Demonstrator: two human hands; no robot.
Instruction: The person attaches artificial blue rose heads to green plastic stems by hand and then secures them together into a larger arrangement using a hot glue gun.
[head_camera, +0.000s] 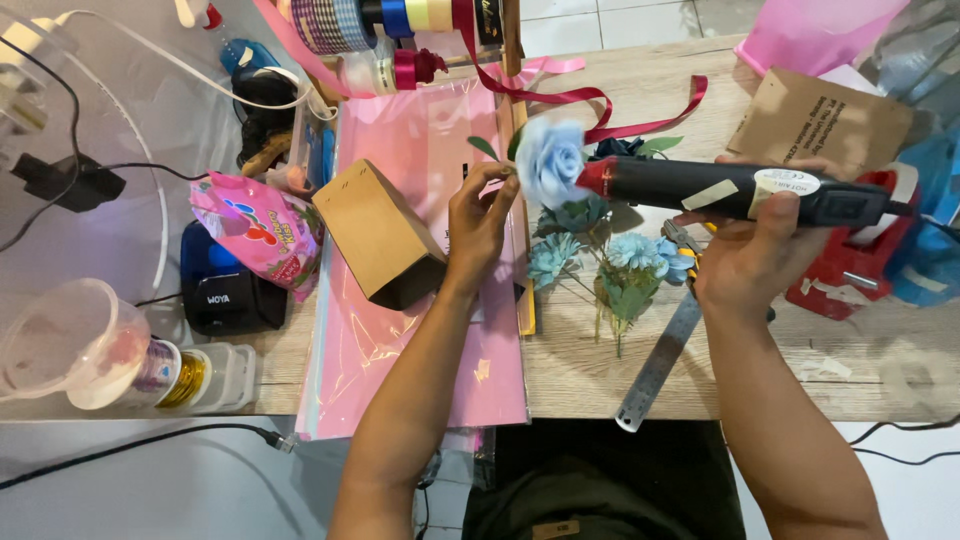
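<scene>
A pale blue artificial rose is pinched by the fingertips of the left hand and held above the wooden table. A black glue gun is gripped in the closed right hand, its red nozzle brought against the right side of the rose. Just below the rose, a cluster of blue-green artificial flowers is laid on the table, with a metal ruler lower right of it. Left of the rose, a brown cardboard box is rested on pink wrapping sheets; dark red ribbon is trailed above the rose.

Risks, as judged: the left fingertips are placed close to the nozzle, so a burn from hot tip or glue is possible. Petals may be scorched or deformed by prolonged contact. Excess glue may be dripped onto the flower cluster or pink sheets beneath the rose. The gun's cord, hidden beyond the red tape dispenser far right of the rose, may be snagged.
</scene>
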